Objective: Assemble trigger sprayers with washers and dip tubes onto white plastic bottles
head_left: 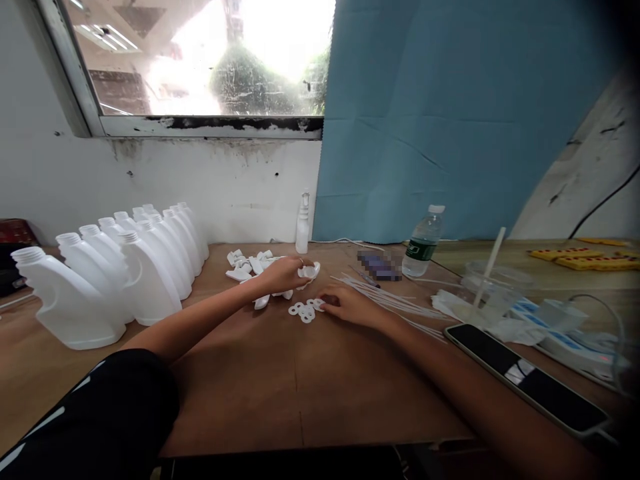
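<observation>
My left hand (287, 273) holds a white plastic spray-trigger part (310, 272) just above the brown table (280, 393). Behind it lies a heap of more white trigger parts (246, 264). My right hand (347, 305) rests on the table with its fingertips at a small cluster of white plastic rings (305, 310). Thin white tubes (395, 301) lie fanned out just right of that hand.
Several white plastic bottles (120, 270) stand in rows at the left. A water bottle (423, 241) and a small spray bottle (303, 223) stand near the wall. A phone (527, 377), a clear container with a straw (487, 287) and packets lie at the right.
</observation>
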`<state>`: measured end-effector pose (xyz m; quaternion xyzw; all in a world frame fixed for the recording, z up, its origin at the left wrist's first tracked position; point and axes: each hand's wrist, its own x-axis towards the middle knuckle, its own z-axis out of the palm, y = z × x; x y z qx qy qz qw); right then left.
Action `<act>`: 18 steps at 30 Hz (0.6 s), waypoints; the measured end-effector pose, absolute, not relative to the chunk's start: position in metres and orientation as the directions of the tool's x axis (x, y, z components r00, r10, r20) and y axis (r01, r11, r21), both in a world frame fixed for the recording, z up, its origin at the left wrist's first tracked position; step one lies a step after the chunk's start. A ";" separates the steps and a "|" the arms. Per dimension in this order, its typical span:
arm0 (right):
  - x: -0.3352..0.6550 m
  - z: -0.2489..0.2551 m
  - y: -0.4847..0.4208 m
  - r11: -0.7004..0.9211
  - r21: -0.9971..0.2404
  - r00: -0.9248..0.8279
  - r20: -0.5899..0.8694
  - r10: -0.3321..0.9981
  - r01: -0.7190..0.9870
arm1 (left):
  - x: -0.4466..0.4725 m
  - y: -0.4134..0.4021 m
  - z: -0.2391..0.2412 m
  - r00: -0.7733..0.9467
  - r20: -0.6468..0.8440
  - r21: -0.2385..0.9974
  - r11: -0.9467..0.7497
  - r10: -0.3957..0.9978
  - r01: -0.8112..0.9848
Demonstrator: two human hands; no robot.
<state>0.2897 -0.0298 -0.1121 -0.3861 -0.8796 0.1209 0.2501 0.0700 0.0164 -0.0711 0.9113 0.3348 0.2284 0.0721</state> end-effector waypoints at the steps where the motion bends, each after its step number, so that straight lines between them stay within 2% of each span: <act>1: 0.290 -0.112 -0.030 0.668 -0.410 -0.566 0.356 0.744 0.620 | 0.064 0.006 -0.069 0.649 0.423 0.324 -0.774 0.633 0.544; 4: 0.289 -0.111 -0.029 0.671 -0.414 -0.536 0.404 0.741 0.615 | 0.042 -0.030 -0.065 0.622 0.506 0.425 -0.801 0.597 0.423; 11: 0.271 -0.109 -0.043 0.679 -0.490 -0.464 0.498 0.733 0.547 | 0.001 -0.087 -0.083 0.731 0.298 0.532 -0.743 0.614 0.407; 14: 0.257 -0.107 -0.058 0.720 -0.494 -0.488 0.530 0.694 0.487 | 0.000 -0.089 -0.099 0.728 0.292 0.576 -0.722 0.620 0.383; 18: 0.242 -0.108 -0.075 0.754 -0.499 -0.517 0.549 0.657 0.428 | 0.005 -0.087 -0.121 0.630 0.331 0.690 -0.636 0.703 0.347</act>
